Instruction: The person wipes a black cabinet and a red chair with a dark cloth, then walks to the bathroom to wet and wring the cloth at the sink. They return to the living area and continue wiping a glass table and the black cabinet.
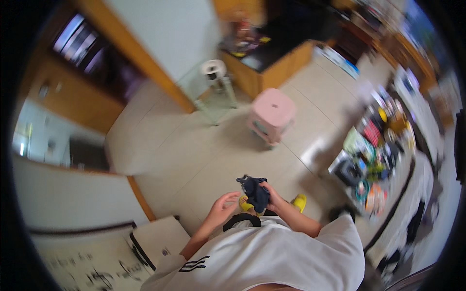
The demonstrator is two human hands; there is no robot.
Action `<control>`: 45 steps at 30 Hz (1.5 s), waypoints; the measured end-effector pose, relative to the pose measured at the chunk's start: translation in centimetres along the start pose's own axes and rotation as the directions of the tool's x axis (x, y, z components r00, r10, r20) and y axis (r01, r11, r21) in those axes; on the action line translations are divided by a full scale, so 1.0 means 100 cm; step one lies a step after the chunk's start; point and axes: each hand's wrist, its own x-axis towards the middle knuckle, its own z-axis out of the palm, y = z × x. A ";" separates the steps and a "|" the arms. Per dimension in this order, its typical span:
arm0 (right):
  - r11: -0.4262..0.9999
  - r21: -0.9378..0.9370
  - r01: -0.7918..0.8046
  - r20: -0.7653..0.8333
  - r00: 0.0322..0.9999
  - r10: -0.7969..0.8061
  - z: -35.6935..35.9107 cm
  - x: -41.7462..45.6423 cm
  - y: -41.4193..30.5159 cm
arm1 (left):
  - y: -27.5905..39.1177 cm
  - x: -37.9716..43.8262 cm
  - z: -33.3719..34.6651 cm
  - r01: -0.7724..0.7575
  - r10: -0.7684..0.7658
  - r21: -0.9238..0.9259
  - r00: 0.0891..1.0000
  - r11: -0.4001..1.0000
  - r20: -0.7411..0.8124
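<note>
In the head view, my right hand [273, 196] grips a bunched piece of dark navy cloth [256, 192] in front of my waist. What the cloth is I cannot tell. Just left of it is my left hand [224, 205], its fingers apart and slightly curled, with nothing in them. Beneath the cloth and hands, a yellow slipper [300, 202] shows on the tiled floor, and its partner is partly hidden behind the cloth.
A pink plastic stool [273, 109] stands ahead on the tiles. To the right is a table [352, 199] crowded with bags and bottles, beside a sofa [424, 174]. A wooden cabinet [284, 69] with a dark top stands ahead, near a wooden door frame [145, 54]. A white box-like object [165, 238] is at lower left.
</note>
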 end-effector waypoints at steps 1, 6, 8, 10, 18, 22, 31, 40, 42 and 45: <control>1.000 0.004 -0.008 0.075 0.997 0.008 0.020 0.018 0.011 | -0.005 -0.022 -0.025 -0.003 0.004 0.009 0.992 1.000 -0.126; 0.951 -0.254 -0.174 0.094 0.975 0.203 0.162 0.078 0.038 | -0.036 -0.082 -0.108 0.050 -0.143 -0.266 0.929 0.963 -0.343; 0.914 -0.405 -0.038 0.149 0.983 0.106 0.198 0.103 0.044 | -0.011 -0.073 -0.119 0.054 -0.204 -0.471 0.940 0.881 -0.274; 0.745 -0.636 0.200 0.311 0.950 0.011 0.223 0.120 0.071 | -0.030 -0.076 -0.129 -0.164 0.010 -0.858 0.983 0.487 -0.183; 0.110 -0.672 0.732 0.736 0.646 0.201 0.367 0.222 0.082 | -0.018 -0.063 -0.264 -0.436 -0.226 -0.785 0.792 0.441 -0.567; 0.196 -0.664 0.721 0.748 0.636 0.191 0.417 0.320 0.087 | 0.028 -0.042 -0.353 -0.494 -0.170 -0.716 0.752 0.493 -0.637; 0.622 -0.750 0.226 0.428 0.883 0.195 0.509 0.529 0.054 | 0.085 -0.044 -0.551 -0.034 0.244 0.321 0.726 0.947 -0.643; 0.314 -0.944 0.105 0.075 0.992 -0.106 0.439 0.763 0.075 | 0.197 -0.138 -0.754 -0.132 0.784 0.778 0.216 0.614 -0.582; 0.015 -0.991 0.134 0.129 0.973 -0.191 0.406 0.808 0.076 | 0.209 -0.169 -0.789 -0.161 0.893 0.880 0.148 0.446 -0.425; -0.526 -0.851 -0.011 0.182 0.932 -0.314 0.377 0.827 0.050 | 0.200 -0.188 -0.851 -0.186 0.954 0.956 -0.157 0.225 -0.255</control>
